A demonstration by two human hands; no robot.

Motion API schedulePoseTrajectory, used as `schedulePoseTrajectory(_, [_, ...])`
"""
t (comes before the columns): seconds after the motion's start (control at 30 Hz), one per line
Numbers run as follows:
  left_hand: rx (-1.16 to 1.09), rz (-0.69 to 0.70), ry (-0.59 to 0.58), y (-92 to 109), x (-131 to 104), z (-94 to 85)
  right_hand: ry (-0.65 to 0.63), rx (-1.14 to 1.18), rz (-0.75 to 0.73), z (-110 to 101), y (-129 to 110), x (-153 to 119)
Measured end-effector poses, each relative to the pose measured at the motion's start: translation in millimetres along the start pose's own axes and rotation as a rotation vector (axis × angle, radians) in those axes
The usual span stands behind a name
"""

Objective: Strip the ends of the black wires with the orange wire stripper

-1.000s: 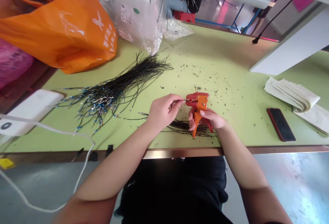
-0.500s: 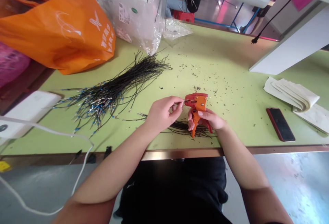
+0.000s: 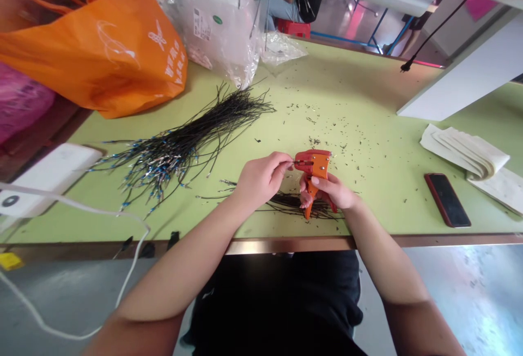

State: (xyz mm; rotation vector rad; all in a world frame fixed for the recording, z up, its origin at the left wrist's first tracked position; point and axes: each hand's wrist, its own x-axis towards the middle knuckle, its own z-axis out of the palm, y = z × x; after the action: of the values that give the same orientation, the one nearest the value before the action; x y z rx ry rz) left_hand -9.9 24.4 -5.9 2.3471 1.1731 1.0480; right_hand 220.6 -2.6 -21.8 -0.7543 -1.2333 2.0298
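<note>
My right hand (image 3: 328, 189) is wrapped round the handles of an orange and red wire stripper (image 3: 321, 161), its jaws pointing left. At those jaws my left hand (image 3: 263, 175) pinches a thin black wire (image 3: 293, 162), whose end reaches into the tool. Beneath the stripper and my right hand lies a small bundle of black wires (image 3: 281, 203), partly hidden. Further left is a bigger pile of black wires (image 3: 200, 132), many with blue and silver terminals at their near ends.
Bits of black insulation (image 3: 343, 140) are scattered over the green table (image 3: 359, 83). At the right lie a phone (image 3: 447, 199) and folded papers (image 3: 466, 149). An orange bag (image 3: 102, 50), a clear plastic bag (image 3: 223, 29) and a white device (image 3: 53, 179) with a cable occupy the left.
The view has shifted slightly. Both hands keep their hold at nearly the same spot; the stripper's handles look slightly closer together.
</note>
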Motion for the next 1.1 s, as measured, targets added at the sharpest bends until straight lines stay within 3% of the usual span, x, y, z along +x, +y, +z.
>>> schedulePoseTrajectory(0.4, [-0.009, 0.003, 0.045, -3, -1, 1.5, 0.136, -0.028, -0.056, 9, 6, 3])
schedulePoseTrajectory(1.1, [0.024, -0.008, 0.113, -3, 0, 0.9, 0.268, -0.118, -0.153, 25, 14, 10])
